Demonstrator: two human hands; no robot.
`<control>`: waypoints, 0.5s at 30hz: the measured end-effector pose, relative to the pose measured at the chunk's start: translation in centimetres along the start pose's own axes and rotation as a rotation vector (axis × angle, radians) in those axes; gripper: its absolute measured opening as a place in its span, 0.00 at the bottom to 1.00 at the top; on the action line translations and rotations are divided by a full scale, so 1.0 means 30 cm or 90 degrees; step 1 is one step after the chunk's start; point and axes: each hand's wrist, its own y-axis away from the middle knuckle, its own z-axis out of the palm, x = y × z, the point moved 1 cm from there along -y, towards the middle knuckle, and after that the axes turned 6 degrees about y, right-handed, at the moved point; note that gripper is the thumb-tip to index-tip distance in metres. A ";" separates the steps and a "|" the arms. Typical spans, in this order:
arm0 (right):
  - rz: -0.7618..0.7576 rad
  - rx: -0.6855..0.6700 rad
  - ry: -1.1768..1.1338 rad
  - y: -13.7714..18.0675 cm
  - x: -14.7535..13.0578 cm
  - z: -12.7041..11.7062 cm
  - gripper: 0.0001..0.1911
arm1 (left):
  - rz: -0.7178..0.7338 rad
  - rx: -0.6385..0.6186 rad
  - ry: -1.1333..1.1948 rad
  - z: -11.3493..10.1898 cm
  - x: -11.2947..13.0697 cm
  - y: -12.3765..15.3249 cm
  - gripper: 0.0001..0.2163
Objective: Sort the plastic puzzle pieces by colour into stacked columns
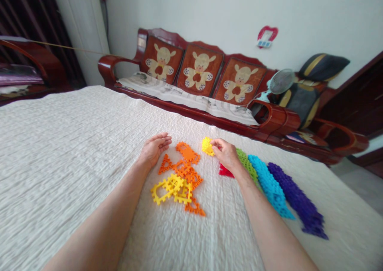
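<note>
My right hand [225, 153] pinches the edge of a stack of yellow toothed plastic building pieces [207, 146] near the far side of the covered surface. Beneath that hand, red pieces [225, 170] are partly hidden. To the left, my left hand [155, 148] is held with fingers stretched out and holds nothing. Between my forearms lies a loose heap of orange pieces [188, 152], some of them triangular. Yellow frame-like pieces [161, 191] rest on the near part of that heap.
Rows of green [247, 163], blue [269, 185] and purple pieces [296, 199] lie right of my right arm. A cream quilted cover [74, 143] spreads underneath. Beyond stands a wooden sofa [191, 113] with bear cushions and a small fan [281, 81].
</note>
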 end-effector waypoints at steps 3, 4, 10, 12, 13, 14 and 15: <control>-0.003 -0.003 0.005 -0.009 -0.008 0.001 0.12 | 0.001 -0.004 -0.001 0.000 0.000 0.000 0.08; -0.001 -0.005 0.008 -0.011 -0.008 -0.001 0.12 | 0.001 -0.005 -0.001 0.000 -0.001 0.001 0.08; -0.007 -0.001 0.010 -0.011 0.000 0.005 0.11 | 0.007 -0.006 -0.009 -0.001 -0.004 -0.001 0.08; -0.028 0.016 0.023 -0.013 0.009 0.010 0.12 | 0.007 -0.009 -0.013 -0.002 -0.005 -0.003 0.08; -0.039 0.033 0.033 -0.014 0.013 0.010 0.12 | 0.007 -0.010 -0.014 -0.003 -0.006 -0.004 0.08; -0.052 0.051 0.043 -0.016 0.018 0.008 0.12 | 0.006 -0.009 -0.014 -0.003 -0.006 -0.004 0.08; -0.063 0.068 0.050 -0.017 0.022 0.004 0.12 | 0.006 -0.008 -0.014 -0.004 -0.007 -0.004 0.08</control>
